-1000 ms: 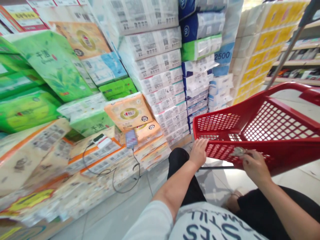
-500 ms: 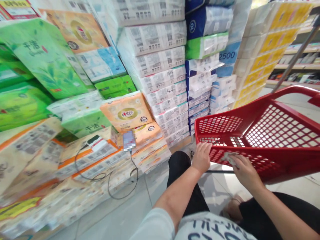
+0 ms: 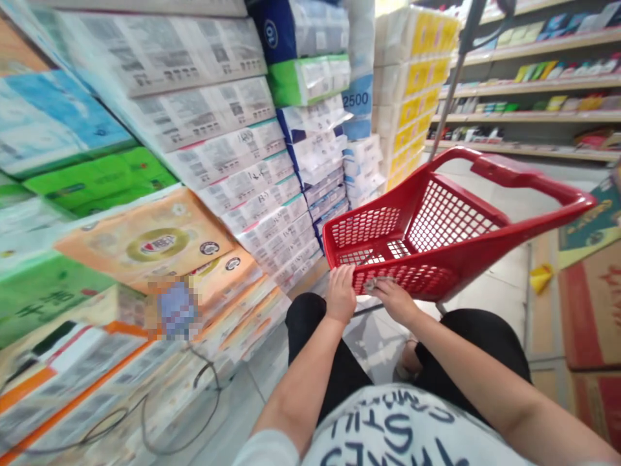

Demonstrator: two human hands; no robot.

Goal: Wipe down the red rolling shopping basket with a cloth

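Note:
A red plastic shopping cart [image 3: 446,285] with lattice walls stands in front of my knees. My left hand [image 3: 341,294] is closed over the top rim at its near left corner. Against the outside of the near wall, my right hand [image 3: 394,301] presses a crumpled greyish cloth [image 3: 373,285], its fingers bunched around it. Much of the cloth is hidden under those fingers. Inside, the cart's lattice floor shows through the opening.
Stacked tissue packs [image 3: 218,116] rise on the left, with orange packs [image 3: 160,239] lower down. A blurred-out device [image 3: 177,310] with a cable rests there. Shelves [image 3: 533,84] stand behind, cardboard boxes [image 3: 592,291] at right. A metal pole [image 3: 451,90] rises behind the cart.
The view has turned to the right, so the cart and both hands appear further left and more of the cart's handle shows. The left hand stays on the rim and the cloth stays against the wall.

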